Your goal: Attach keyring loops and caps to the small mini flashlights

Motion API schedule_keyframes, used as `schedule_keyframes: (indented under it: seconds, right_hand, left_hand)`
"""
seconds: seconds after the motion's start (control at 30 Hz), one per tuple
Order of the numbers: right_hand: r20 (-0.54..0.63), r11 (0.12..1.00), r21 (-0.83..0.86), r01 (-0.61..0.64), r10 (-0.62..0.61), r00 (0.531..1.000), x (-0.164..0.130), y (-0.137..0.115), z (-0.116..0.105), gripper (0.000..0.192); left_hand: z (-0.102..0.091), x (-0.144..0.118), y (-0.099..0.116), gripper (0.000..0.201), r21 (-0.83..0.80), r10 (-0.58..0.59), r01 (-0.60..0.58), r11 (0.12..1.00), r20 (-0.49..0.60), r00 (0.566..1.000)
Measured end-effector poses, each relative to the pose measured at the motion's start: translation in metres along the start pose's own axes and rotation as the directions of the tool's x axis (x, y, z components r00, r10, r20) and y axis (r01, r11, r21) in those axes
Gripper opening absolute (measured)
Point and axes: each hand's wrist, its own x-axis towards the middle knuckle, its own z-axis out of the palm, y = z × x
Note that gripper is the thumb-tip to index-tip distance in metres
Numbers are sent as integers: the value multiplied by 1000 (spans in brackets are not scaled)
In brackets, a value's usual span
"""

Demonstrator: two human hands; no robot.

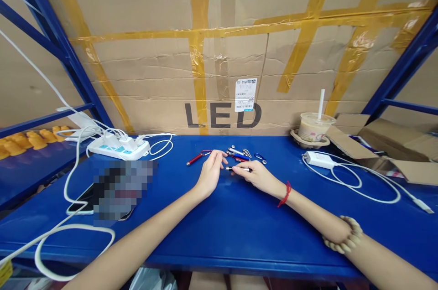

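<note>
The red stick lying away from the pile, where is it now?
In the head view, the red stick lies on the blue tabletop, just to the left of the left hand.

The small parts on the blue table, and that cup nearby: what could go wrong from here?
The thin tube is pinched in the right hand, so it might slip and roll off. The small parts lie loose and close together just beyond the hands, so a stray knuckle could scatter them. The cup stands beside the charger; if it tipped, a spill could reach it.
</note>
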Motion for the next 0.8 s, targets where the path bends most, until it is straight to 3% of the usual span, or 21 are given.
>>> schedule_keyframes:
  seconds: [0.3, 0.8]
  right_hand:
    - [-36, 1000, -12, 7, -7, 999, 0, -2, -1, 46]
    - [-18, 999, -17, 32, -32, 999, 0, -1, 2, 46]
  left_hand:
    - [2, 4, -7, 28, -145, -47, 43, 988, -28, 998]
    - [2, 2, -7, 27, -107, -21, 24, 994, 30, 999]
